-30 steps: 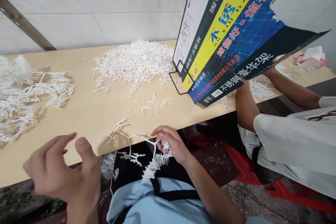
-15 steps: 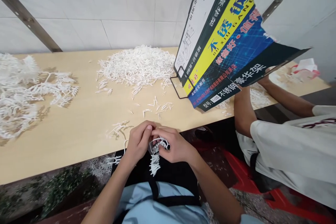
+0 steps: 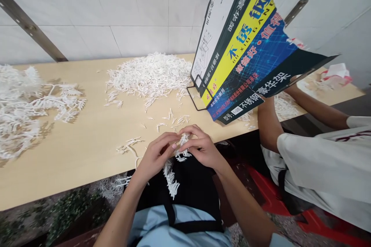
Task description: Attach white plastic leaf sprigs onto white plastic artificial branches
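Note:
My left hand point(image 3: 158, 155) and my right hand point(image 3: 201, 146) meet at the near edge of the wooden table point(image 3: 87, 135). Both pinch a white plastic branch point(image 3: 174, 170) that carries many small spiky parts. Its lower end hangs down over my black apron point(image 3: 188, 193). A thin bare stem with a few parts point(image 3: 129, 144) lies on the table just left of my left hand. Loose small white parts point(image 3: 174, 119) are scattered right beyond my fingers.
A big heap of loose white parts point(image 3: 150, 75) lies at the back middle. Whole white branches point(image 3: 26, 102) pile up at the left. A printed cardboard sheet point(image 3: 243, 46) leans on a wire stand. Another person point(image 3: 313, 142) sits at the right on a red stool point(image 3: 319, 212).
My left hand came in from the lower left and took hold of the branch beside my right hand. Both hands then rose a little toward the table edge.

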Tool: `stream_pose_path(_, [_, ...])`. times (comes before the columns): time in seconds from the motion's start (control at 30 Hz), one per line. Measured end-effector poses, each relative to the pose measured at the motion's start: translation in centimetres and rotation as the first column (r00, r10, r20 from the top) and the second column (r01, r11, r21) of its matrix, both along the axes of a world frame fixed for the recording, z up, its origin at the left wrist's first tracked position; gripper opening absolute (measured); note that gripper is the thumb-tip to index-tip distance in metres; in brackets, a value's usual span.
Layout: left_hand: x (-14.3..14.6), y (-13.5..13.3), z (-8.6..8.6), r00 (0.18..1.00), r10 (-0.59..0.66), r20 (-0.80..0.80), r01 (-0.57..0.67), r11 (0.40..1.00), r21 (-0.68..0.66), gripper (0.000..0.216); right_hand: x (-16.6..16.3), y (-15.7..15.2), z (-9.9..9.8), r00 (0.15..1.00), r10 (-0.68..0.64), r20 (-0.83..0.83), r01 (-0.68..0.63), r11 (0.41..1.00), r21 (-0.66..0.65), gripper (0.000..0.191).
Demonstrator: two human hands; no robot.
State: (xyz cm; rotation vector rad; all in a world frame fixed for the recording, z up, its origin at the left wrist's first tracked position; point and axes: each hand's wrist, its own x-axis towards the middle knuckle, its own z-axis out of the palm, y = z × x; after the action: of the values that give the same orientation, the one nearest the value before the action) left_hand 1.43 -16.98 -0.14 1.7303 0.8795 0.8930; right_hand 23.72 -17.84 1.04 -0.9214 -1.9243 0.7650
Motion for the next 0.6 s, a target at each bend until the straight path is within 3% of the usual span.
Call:
stream_pose_path(0.1, [-0.1,0.2,-0.7,1.000,0.005,-0.003,-0.006,0.988,-0.152,0.026,-1.2,1.1,-0.5,0.993,0.077,-0.090,-0.081,0.996,-0.033,0.041])
stream_pose_path(0.2, [-0.1,0.5,-1.2,0.997,0.007,0.077,0.017,0.951,-0.309,0.038,-2.3,2.1,-0.9,0.976,0.147,-0.158,-0.157,0.986,-0.055,0.049])
stream_pose_path(0.37, [0.0,0.6,-0.8,0.974,0.033,0.225,0.065,0.909,-0.413,0.062,-2.9,2.1,-0.9,0.963,0.172,-0.205,-0.196,0.975,-0.102,0.050])
stream_pose_path(0.47, [0.2,0.5,-0.8,0.981,0.070,0.181,0.013,0.908,-0.419,0.049,-2.8,1.7,-1.1,0.953,0.115,-0.282,-0.170,0.969,-0.178,0.048])
stream_pose_path(0.6, [0.7,0.4,-1.4,0.939,0.320,0.128,-0.220,0.842,-0.492,0.044,-2.9,1.4,-2.2,0.896,-0.138,-0.422,-0.009,0.945,-0.328,0.029])
